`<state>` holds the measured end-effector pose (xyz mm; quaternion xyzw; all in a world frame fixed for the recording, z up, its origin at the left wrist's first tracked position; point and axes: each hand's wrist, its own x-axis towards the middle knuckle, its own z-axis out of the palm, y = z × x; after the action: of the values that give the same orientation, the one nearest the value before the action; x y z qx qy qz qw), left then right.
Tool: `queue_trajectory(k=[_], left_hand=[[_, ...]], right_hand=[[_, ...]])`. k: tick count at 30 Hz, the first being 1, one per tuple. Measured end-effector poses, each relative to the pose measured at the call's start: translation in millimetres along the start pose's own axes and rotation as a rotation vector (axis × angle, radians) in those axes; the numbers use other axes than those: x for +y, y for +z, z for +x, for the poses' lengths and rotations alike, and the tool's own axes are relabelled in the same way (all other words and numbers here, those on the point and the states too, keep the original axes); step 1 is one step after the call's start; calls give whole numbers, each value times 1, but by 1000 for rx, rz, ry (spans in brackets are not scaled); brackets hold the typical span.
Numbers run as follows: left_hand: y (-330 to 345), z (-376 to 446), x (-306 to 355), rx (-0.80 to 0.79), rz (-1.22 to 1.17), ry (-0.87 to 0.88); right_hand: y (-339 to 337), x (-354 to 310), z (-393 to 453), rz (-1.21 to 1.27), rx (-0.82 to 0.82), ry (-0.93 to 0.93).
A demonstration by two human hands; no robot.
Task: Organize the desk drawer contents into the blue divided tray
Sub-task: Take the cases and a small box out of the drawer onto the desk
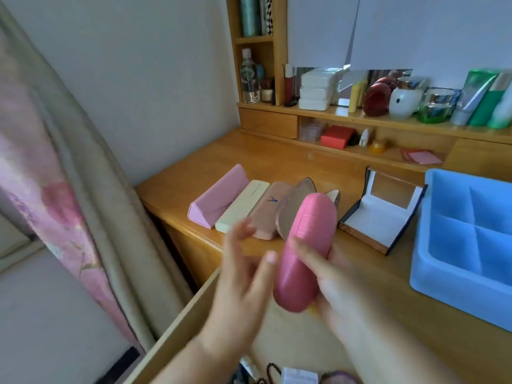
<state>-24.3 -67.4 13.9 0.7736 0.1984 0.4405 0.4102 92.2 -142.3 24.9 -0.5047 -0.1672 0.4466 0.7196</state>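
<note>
The right hand (pixel 329 275) holds the pink case (pixel 304 250) up, ready for the blue tray (pixel 421 267) at the surface's right edge. The left hand (pixel 243 270) is open, holding nothing.

light: soft, even daylight | shadows: faint | blur: left hand (pixel 238 275) smeared | edges: wide-angle bowing

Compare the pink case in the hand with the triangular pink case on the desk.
The rounded pink case is an oval, glossy, deeper pink shell, gripped by the right hand. The triangular pink case is a flat-sided, matte, paler prism lying on the desk, untouched. Both are pink and closed.
</note>
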Motion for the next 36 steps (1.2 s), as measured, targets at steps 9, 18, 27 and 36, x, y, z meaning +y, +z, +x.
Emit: queue_trajectory(k=[9,18,27,36], left_hand=[[-24,40,-22,133,133,-234],[-38,126,-71,-75,769,-367],[-11,-6,-15,-86,587,16],[71,-158,-17,-834,768,-98]], right_hand=[[-35,-8,-7,-941,6,-349],[-96,14,-4,-1260,89,-481],[-114,59,-103,-1546,-186,-731],[-171,123,-200,-1510,-288,-109]])
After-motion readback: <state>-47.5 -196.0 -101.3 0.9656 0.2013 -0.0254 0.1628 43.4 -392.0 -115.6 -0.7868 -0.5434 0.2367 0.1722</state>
